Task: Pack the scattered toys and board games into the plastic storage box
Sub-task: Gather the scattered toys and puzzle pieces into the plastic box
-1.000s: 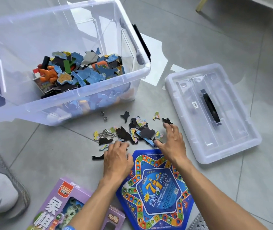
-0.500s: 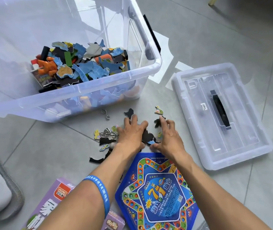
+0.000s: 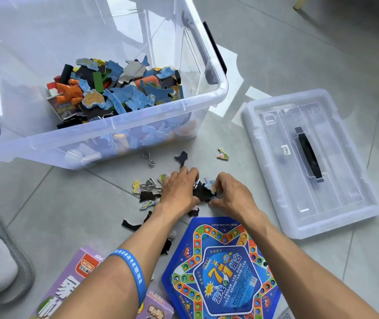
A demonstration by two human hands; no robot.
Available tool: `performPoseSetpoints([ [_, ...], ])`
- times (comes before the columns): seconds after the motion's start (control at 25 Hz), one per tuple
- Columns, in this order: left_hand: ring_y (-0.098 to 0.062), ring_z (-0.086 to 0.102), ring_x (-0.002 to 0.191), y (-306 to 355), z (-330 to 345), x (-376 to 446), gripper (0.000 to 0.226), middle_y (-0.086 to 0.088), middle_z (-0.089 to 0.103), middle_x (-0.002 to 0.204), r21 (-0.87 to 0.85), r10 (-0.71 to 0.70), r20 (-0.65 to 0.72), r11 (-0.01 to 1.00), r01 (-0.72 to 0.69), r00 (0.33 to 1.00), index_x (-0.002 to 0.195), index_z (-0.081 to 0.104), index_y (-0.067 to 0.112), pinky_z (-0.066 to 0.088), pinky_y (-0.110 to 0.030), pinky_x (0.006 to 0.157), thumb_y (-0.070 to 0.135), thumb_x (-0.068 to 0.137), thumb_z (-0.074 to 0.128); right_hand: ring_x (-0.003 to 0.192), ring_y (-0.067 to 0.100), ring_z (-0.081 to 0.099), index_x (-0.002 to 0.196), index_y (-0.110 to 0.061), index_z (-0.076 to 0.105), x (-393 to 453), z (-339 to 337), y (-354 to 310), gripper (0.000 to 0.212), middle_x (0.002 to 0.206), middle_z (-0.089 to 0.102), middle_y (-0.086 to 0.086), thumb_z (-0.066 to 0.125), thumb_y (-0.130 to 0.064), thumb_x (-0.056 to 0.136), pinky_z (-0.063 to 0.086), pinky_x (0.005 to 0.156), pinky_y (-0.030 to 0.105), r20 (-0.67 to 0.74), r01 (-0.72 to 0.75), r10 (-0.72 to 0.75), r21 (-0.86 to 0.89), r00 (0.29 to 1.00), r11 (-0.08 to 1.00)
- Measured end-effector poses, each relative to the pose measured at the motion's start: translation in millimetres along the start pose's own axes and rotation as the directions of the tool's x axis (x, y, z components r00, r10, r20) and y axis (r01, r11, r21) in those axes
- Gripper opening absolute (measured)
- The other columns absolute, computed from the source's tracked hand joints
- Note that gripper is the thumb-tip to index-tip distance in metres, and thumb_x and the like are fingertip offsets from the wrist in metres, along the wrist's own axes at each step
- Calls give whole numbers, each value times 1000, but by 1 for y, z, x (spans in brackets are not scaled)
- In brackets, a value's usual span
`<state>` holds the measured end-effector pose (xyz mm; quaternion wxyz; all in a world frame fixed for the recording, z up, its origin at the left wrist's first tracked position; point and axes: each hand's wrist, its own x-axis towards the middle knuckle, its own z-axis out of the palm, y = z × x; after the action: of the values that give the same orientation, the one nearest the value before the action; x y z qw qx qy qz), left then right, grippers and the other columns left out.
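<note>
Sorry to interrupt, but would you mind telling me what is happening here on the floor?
A person is gathering loose puzzle pieces on the floor between the left hand and right hand. The open storage box already holds many pieces. Its lid, a blue board game and a purple box lie nearby.

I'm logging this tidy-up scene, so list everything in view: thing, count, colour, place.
Clear plastic storage box: one, transparent, upper left, partly filled with puzzle pieces.
Clear plastic lid: one, black handle, right floor.
Loose flat puzzle pieces: many, black and multicoloured, floor between the hands.
Metal wire puzzles: at least two, silver, before the box.
Blue star-shaped board game: one, bottom centre.
Purple game box: one, bottom left.
Left hand: on pieces; blue wristband.
Right hand: gathering pieces.
</note>
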<state>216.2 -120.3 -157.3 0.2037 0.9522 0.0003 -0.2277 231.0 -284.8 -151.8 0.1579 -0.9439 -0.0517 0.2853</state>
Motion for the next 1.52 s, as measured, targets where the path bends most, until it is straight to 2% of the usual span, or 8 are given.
performPoseSetpoints([
  [0.36, -28, 47, 99, 4, -2, 0, 45, -5, 54, 103, -60, 63, -30, 996, -65, 998, 103, 44, 17, 44, -39, 73, 18, 72, 76, 76, 23, 57, 87, -24, 47, -11, 16, 4, 29, 86, 58, 2, 71, -13, 77, 52, 65, 43, -35, 4, 10, 361, 999, 933],
  [0.56, -24, 59, 85, -6, -13, -5, 32, -3, 67, 89, -327, -79, -140, 945, 29, 987, 95, 59, 18, 45, -31, 68, 22, 71, 80, 84, 21, 68, 117, -12, 59, -21, 1, 4, 45, 98, 65, 11, 73, 7, 79, 59, 63, 29, 118, -186, 158, 814, 980, 551],
  [0.68, -11, 61, 74, -11, -35, -16, 29, 7, 68, 84, -668, -355, -180, 729, 150, 917, 91, 66, 22, 49, -22, 66, 28, 69, 85, 83, 23, 70, 108, -6, 64, -21, -11, 0, 33, 99, 70, 13, 74, 5, 78, 60, 72, 32, 9, -143, 342, 919, 940, 368],
  [0.84, -10, 61, 67, -12, -44, -35, 24, 4, 70, 81, -970, -557, 57, 164, 177, 829, 85, 66, 20, 53, -20, 61, 16, 71, 85, 91, 18, 67, 118, -15, 62, 9, -6, -30, 38, 119, 61, 0, 72, -8, 82, 56, 82, 34, -274, -53, 312, 668, 910, 742],
  [0.96, -5, 64, 58, -16, -35, -46, 22, 2, 70, 79, -976, -567, 195, -33, 214, 800, 89, 67, 16, 52, -18, 54, 9, 73, 82, 104, 27, 53, 125, -13, 53, 13, 18, -42, 41, 127, 51, 5, 63, -11, 86, 46, 86, 37, -293, -50, 117, 226, 949, 973],
  [1.12, -10, 65, 63, -20, -24, -48, 22, -1, 71, 82, -960, -551, 279, -126, 252, 787, 89, 68, 16, 53, -20, 55, 8, 73, 81, 94, 26, 55, 102, -18, 51, 24, 6, -27, 37, 104, 58, 3, 75, -28, 76, 46, 74, 36, -178, -195, 252, 286, 951, 938],
  [1.32, -25, 69, 86, -17, -36, -63, 27, -6, 75, 92, -959, -465, 282, -104, 264, 839, 93, 70, 14, 55, -42, 84, 11, 70, 84, 61, 19, 61, 83, -16, 57, 15, -21, -26, 22, 82, 67, 7, 75, -26, 83, 47, 47, 26, 320, -200, 91, 327, 943, 924],
  [1.52, -25, 67, 84, -9, -83, -112, 28, -12, 74, 97, -972, -471, 215, -190, 140, 855, 99, 69, 9, 54, -45, 80, 8, 73, 80, 65, 30, 63, 70, -10, 48, -51, -25, -56, 29, 70, 60, 21, 73, -11, 85, 48, 52, 34, 195, -166, 15, 794, 981, 585],
])
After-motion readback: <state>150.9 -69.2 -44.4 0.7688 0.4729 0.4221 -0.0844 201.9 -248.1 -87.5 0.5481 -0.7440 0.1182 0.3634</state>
